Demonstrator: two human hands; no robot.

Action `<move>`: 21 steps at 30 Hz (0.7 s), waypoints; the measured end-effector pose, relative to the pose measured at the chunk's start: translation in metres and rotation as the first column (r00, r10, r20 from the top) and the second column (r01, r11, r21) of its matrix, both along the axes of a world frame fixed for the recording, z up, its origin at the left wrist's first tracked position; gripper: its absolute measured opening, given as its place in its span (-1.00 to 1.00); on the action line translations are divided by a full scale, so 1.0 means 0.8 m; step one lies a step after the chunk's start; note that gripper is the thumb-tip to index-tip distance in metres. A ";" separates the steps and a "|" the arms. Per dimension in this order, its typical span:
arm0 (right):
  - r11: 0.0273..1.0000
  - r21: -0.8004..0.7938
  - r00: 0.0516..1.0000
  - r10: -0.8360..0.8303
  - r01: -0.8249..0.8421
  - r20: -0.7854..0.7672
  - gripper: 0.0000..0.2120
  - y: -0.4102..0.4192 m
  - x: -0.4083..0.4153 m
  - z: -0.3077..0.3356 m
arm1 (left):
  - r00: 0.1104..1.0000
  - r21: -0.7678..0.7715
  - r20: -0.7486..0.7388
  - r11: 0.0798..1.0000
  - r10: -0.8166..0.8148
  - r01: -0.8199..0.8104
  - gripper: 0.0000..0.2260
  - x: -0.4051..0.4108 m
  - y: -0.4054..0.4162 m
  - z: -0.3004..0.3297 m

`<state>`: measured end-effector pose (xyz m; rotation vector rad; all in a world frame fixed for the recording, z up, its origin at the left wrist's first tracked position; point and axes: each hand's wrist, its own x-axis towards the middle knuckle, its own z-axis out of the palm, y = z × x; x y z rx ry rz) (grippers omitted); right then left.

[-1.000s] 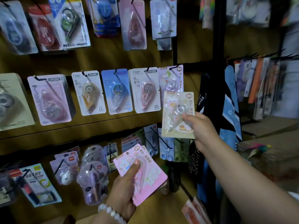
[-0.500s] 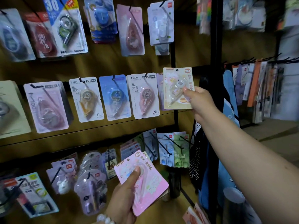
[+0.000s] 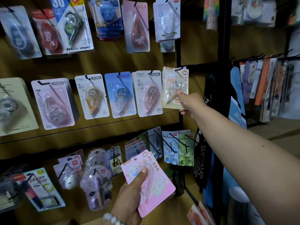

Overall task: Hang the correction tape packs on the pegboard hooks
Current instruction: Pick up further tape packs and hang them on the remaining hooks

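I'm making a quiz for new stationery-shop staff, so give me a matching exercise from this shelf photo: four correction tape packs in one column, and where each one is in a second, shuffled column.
Things:
1. cream pack
2. pink pack
3. T-9267 pack
4. green-and-blue pair of packs

Places:
A. held low in the left hand
B. hanging on the bottom row, right end
C. held by the right hand at the middle row's right end
D. hanging on the middle row, just left of the cream pack

Pairs: 1-C, 2-A, 3-D, 4-B
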<state>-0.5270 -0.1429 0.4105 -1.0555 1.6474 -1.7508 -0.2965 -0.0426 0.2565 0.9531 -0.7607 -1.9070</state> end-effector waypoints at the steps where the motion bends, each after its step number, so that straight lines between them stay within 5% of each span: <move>1: 0.998 0.053 0.999 -0.018 0.020 -0.036 -0.46 0.000 0.000 -0.012 | 1.000 -0.005 -0.004 1.000 -0.002 0.002 -0.67 0.001 0.000 -0.001; 5: 0.991 0.088 0.992 -0.092 0.099 -0.084 -0.38 0.019 0.013 -0.073 | 1.000 -0.021 -0.027 1.000 0.000 0.000 -0.66 0.002 0.000 -0.007; 9: 0.963 0.213 0.975 0.192 -0.166 -0.108 -0.36 0.074 0.065 -0.140 | 0.999 -0.032 -0.043 0.999 0.024 -0.025 -0.64 0.000 0.000 -0.012; 13: 0.865 0.315 0.915 0.403 -0.390 0.025 -0.60 0.127 0.106 -0.182 | 0.999 -0.099 -0.021 0.994 0.051 -0.053 -0.62 -0.004 -0.001 -0.019; 21: 0.837 0.288 0.885 0.436 -0.465 0.164 -0.81 0.131 0.111 -0.193 | 0.998 -0.141 0.024 0.989 0.059 -0.055 -0.54 -0.001 -0.002 -0.025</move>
